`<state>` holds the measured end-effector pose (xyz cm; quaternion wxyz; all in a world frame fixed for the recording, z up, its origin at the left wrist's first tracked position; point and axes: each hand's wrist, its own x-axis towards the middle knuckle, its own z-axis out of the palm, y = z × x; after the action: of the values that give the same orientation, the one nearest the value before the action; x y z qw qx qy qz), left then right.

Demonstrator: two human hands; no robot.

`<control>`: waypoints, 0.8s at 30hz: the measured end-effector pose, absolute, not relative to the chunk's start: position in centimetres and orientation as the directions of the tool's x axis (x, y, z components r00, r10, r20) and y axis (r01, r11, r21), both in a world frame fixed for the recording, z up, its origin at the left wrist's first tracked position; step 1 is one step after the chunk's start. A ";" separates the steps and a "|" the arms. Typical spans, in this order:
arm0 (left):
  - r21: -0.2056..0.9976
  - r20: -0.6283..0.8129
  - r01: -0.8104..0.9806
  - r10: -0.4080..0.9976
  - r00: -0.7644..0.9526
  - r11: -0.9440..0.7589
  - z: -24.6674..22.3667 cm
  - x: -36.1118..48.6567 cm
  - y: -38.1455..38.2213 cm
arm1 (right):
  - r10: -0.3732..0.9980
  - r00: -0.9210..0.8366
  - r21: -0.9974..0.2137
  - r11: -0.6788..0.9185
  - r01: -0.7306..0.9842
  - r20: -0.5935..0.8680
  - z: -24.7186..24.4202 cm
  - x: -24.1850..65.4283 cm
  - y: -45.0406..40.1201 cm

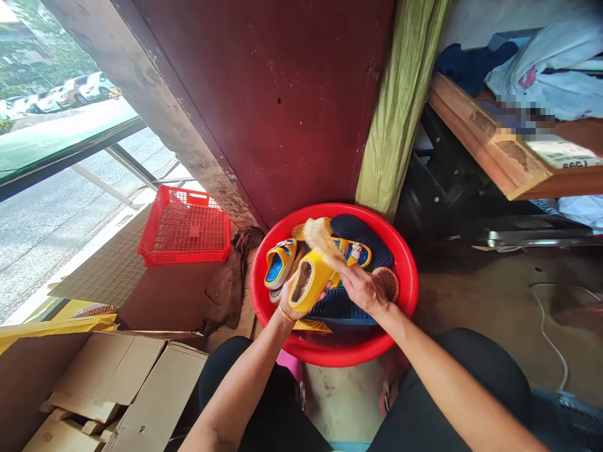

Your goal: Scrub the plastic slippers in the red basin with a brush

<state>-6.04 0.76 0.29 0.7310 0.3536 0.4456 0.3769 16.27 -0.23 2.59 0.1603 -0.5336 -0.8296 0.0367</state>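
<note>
My left hand (pixel 288 300) is closed around a yellow slipper (pixel 320 274), its pale-lined opening turned toward me. In my right hand (pixel 363 287) is a scrubbing brush (pixel 325 242) with a light handle, its bristly head over the far end of the slipper. Both hands are above a red basin (pixel 407 276) packed with footwear. A yellow and blue sandal (pixel 281 262) rests at its left side, and another sandal (pixel 357 253) with a white figure lies behind my right hand. Dark blue slippers (pixel 365 235) sit at the back and under my hands.
A red plastic crate (pixel 186 229) stands to the left, near a dark cloth (pixel 230 292). Cardboard boxes (pixel 108 370) fill the lower left. Behind the basin rise a maroon panel (pixel 282 107) and a green curtain (pixel 402 107). A white cable (pixel 541 314) runs along the floor at right.
</note>
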 end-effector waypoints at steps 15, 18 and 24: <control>0.428 -0.371 -0.818 0.900 0.229 0.385 0.7 -5.9 2.2 | 0.946 -0.319 -0.280 0.323 0.904 0.061 2.1 16.3 -0.8; 0.451 -0.363 -0.828 0.916 0.170 0.333 0.6 -6.0 2.7 | 0.921 -0.386 -0.408 0.371 0.834 0.049 2.5 16.6 -1.5; 0.519 -0.460 -0.812 0.888 -0.003 0.266 -1.0 -6.2 3.3 | 0.784 -0.597 -0.497 0.454 0.740 -0.172 3.7 16.2 -5.1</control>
<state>-6.24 3.33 -1.03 0.7043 0.0513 0.3703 0.6034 16.24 -5.09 3.73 0.0410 -0.4471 -0.8517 0.2700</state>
